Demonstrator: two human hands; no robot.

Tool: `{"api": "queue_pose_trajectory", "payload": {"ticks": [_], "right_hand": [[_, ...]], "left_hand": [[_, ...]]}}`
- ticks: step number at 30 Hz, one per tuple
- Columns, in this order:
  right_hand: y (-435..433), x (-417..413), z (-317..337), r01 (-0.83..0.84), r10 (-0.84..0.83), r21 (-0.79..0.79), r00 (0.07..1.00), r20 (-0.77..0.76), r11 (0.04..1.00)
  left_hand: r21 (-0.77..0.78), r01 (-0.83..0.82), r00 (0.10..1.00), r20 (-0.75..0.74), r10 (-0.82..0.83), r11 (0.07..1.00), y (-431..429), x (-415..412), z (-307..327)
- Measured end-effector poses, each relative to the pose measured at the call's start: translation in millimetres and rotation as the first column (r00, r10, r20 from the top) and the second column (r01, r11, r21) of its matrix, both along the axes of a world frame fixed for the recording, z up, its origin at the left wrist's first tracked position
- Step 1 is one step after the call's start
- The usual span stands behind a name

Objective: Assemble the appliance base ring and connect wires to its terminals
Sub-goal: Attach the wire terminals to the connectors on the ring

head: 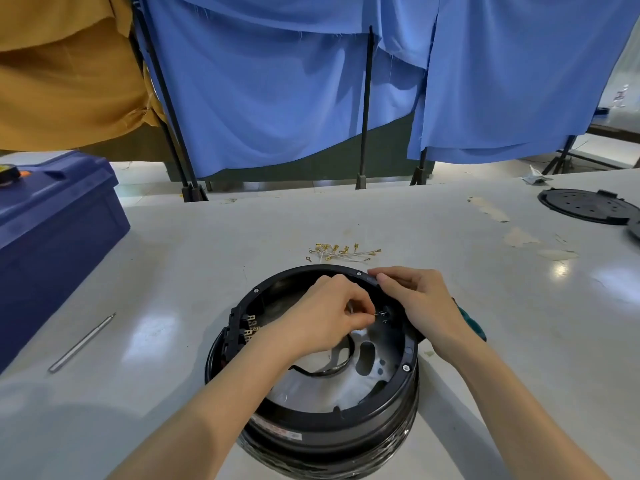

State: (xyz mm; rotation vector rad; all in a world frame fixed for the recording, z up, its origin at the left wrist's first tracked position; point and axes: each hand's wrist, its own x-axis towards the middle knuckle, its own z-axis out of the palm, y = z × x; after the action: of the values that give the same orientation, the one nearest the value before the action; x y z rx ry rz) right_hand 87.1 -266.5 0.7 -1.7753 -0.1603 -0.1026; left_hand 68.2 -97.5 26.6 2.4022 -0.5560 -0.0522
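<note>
Base ring [257, 289] caps the upturned appliance [329, 441], mid-table [207, 237]. Left hand [325, 313] pinches a small connector [375, 316], aimed right at the terminal [385, 315] just beside it. Right hand [419, 306] curls over the rim there.

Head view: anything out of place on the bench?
Nothing looks damaged. Torn tape scraps are stuck to the tabletop at right; spare terminal wires lie tangled behind the base ring; a metal rod lies loose at left.
</note>
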Motion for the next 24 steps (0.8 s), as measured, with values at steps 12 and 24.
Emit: {"api": "queue_pose_trajectory", "payload": {"ticks": [12,24], "right_hand": [[1,0,-5,-0.013,0.016,0.114,0.999,-0.03,0.993],[2,1,-6,0.012,-0.007,0.112,0.999,-0.04,0.994]], "left_hand": [[-0.155,-0.022,1.0,0.008,0.023,0.988,2,2,-11],[-0.177,-0.012,1.0,-0.006,0.011,0.984,3,4,-12]]}}
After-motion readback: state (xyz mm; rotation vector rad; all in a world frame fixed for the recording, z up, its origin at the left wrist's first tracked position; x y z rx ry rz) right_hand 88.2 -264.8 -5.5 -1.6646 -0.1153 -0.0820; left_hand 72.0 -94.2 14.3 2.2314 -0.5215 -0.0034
